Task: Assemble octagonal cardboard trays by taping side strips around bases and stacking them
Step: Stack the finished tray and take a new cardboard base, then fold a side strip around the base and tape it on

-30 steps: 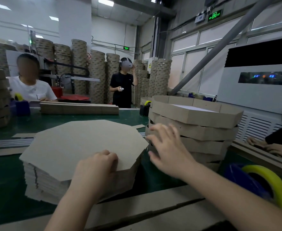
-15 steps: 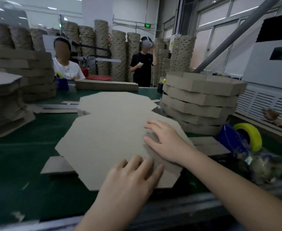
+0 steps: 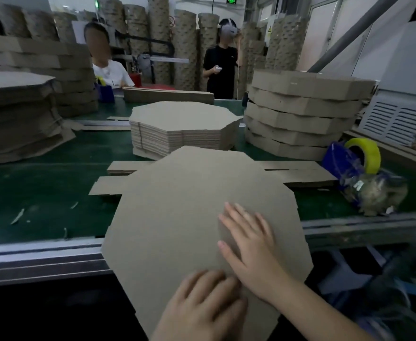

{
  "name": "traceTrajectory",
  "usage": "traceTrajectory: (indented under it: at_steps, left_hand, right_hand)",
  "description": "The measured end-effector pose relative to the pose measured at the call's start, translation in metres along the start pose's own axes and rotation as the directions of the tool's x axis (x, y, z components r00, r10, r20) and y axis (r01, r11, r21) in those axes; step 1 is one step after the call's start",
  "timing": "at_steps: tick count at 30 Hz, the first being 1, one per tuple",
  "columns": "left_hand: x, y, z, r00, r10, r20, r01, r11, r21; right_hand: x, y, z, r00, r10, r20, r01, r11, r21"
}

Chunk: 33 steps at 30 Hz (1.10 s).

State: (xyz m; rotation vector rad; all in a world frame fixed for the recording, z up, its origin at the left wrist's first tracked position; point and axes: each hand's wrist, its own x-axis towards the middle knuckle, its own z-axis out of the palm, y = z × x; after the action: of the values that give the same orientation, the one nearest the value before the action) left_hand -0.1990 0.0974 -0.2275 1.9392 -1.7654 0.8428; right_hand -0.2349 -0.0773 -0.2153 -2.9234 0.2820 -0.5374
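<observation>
Cardboard base, octagonal, lay under 2 hands, hanging over the near edge of the surface.

The right hand was spread open, palm down, on the sheet's right half. The left hand rested on its near part, fingers loosely bent on top and clasping nothing that showed. The base partly covered the side strips. The stack of bases sat behind it, with the finished trays and the tape roll off to the right. The sheet looked light, stiff and smooth enough to slide, with corners that would crease easily. It was probably best taken by 2 opposite edges rather than by 1 corner.
</observation>
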Motion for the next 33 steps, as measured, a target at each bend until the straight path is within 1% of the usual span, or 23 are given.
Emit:
traceTrajectory:
  at_steps: [2,3,5,7,10,12,13,15,16,17,19,21,25,27,29,31,33]
  left_hand:
    - [0.003,-0.016,-0.005,0.995,-0.097,0.0,0.096,0.992,-0.082]
    - [0.005,-0.026,-0.008,0.985,-0.17,-0.016,0.168,0.982,-0.086]
    - [0.012,-0.047,-0.011,0.946,-0.317,-0.061,0.315,0.948,-0.037]
    - [0.022,-0.067,-0.013,0.888,-0.445,-0.115,0.45,0.893,0.023]
    - [0.035,-0.092,-0.012,0.779,-0.602,-0.176,0.623,0.775,0.109]
    - [0.037,-0.101,-0.009,0.713,-0.681,-0.166,0.7,0.706,0.107]
    - [0.036,-0.103,-0.006,0.695,-0.701,-0.158,0.716,0.693,0.077]
    - [0.034,-0.102,-0.002,0.696,-0.696,-0.175,0.702,0.711,-0.036]
    - [0.033,-0.099,-0.001,0.711,-0.677,-0.191,0.676,0.733,-0.082]
    - [0.033,-0.094,0.0,0.737,-0.646,-0.199,0.641,0.761,-0.096]
    - [0.036,-0.084,0.001,0.806,-0.562,-0.187,0.559,0.826,-0.07]
    - [0.041,-0.078,0.0,0.843,-0.512,-0.166,0.509,0.858,-0.059]
    - [0.059,-0.072,-0.011,0.829,-0.549,-0.104,0.527,0.83,-0.181]
    - [0.069,-0.072,-0.019,0.835,-0.546,-0.07,0.522,0.826,-0.214]
    - [0.078,-0.073,-0.025,0.849,-0.526,-0.054,0.504,0.836,-0.217]
    - [0.086,-0.076,-0.031,0.871,-0.49,-0.043,0.469,0.854,-0.225]
    - [0.092,-0.08,-0.031,0.887,-0.462,-0.002,0.448,0.861,-0.24]
  right_hand:
    - [-0.005,-0.004,0.001,0.999,-0.001,-0.045,0.0,1.0,-0.02]
    - [-0.008,-0.005,0.002,0.997,-0.001,-0.074,-0.001,1.0,-0.026]
    - [-0.017,-0.008,0.004,0.99,-0.011,-0.139,0.003,0.998,-0.06]
    - [-0.027,-0.009,0.009,0.974,-0.043,-0.222,0.025,0.996,-0.084]
    - [-0.049,-0.009,0.023,0.939,-0.093,-0.332,0.062,0.993,-0.104]
    - [-0.063,-0.011,0.034,0.926,-0.098,-0.365,0.048,0.988,-0.144]
    - [-0.068,-0.012,0.038,0.923,-0.086,-0.375,0.029,0.987,-0.156]
    - [-0.072,-0.012,0.04,0.91,-0.063,-0.41,0.004,0.99,-0.144]
    - [-0.071,-0.012,0.039,0.899,-0.061,-0.433,0.005,0.992,-0.129]
    - [-0.069,-0.012,0.036,0.891,-0.057,-0.45,0.007,0.994,-0.111]
    - [-0.062,-0.012,0.029,0.876,-0.032,-0.482,-0.004,0.997,-0.073]
    - [-0.051,-0.01,0.016,0.863,0.006,-0.505,-0.038,0.998,-0.054]
    - [-0.021,-0.007,-0.016,0.873,0.105,-0.476,-0.134,0.991,-0.027]
    - [-0.008,-0.003,-0.03,0.884,0.139,-0.446,-0.17,0.985,-0.029]
    - [0.0,0.002,-0.041,0.878,0.152,-0.454,-0.172,0.985,-0.003]
    - [0.001,0.006,-0.047,0.853,0.162,-0.497,-0.164,0.986,0.04]
    - [-0.001,0.009,-0.046,0.851,0.178,-0.493,-0.172,0.983,0.058]
